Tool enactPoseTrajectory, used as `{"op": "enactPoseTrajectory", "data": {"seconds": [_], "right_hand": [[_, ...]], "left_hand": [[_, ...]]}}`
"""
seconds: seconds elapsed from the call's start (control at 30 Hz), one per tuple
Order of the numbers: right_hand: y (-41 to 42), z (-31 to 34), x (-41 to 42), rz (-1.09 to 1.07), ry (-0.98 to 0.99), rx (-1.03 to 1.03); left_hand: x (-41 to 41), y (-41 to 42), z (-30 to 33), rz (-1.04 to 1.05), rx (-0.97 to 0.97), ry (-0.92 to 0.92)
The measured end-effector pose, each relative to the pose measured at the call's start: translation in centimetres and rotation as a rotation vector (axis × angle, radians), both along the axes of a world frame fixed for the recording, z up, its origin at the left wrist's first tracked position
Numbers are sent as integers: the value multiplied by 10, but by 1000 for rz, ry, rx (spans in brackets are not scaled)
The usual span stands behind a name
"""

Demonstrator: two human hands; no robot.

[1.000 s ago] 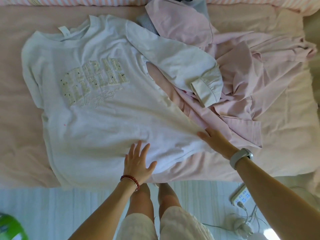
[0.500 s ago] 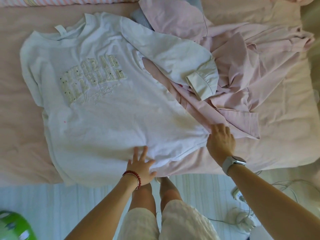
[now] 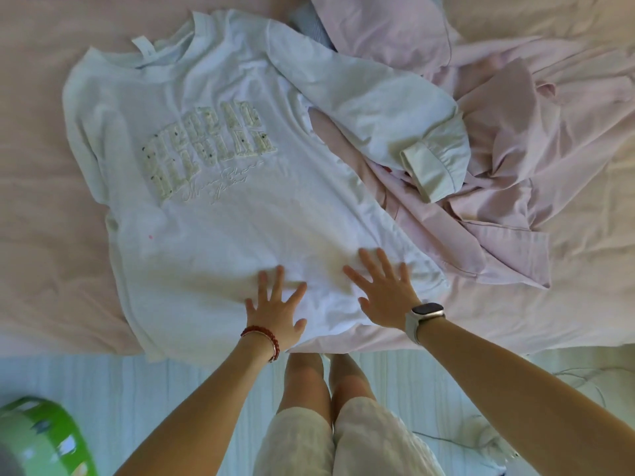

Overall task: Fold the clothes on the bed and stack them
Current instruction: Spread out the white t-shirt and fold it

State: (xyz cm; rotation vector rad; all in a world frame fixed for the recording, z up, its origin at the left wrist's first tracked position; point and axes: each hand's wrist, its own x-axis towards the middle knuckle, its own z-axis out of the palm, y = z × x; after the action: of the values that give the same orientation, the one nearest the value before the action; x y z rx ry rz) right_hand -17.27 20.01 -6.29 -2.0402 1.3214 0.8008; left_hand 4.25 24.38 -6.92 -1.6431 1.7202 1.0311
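Our right hand (image 3: 385, 293) has left the shirt (image 3: 220, 201) corner; both hands, left hand (image 3: 275, 307) too, now press flat, smoothing before folding.

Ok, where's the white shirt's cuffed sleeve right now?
Upper right of the head view: the cuffed sleeve lies on the pink clothes, beyond the right hand.

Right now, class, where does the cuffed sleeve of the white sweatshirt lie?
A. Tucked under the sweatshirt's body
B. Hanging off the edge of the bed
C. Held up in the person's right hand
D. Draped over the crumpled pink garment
D: the cuffed sleeve of the white sweatshirt stretches across the crumpled pink garment, while the left hand and the right hand lie flat on the hem.
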Motion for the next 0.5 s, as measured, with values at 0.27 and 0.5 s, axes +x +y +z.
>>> {"op": "enactPoseTrajectory", "data": {"seconds": [0.27, 0.5], "right_hand": [[-77, 49, -4, -466, -304, -471], [-155, 34, -24, -681, 14, -499]], "left_hand": [[12, -51, 17, 104, -322, 80], [-2, -160, 7, 2, -409, 100]]}}
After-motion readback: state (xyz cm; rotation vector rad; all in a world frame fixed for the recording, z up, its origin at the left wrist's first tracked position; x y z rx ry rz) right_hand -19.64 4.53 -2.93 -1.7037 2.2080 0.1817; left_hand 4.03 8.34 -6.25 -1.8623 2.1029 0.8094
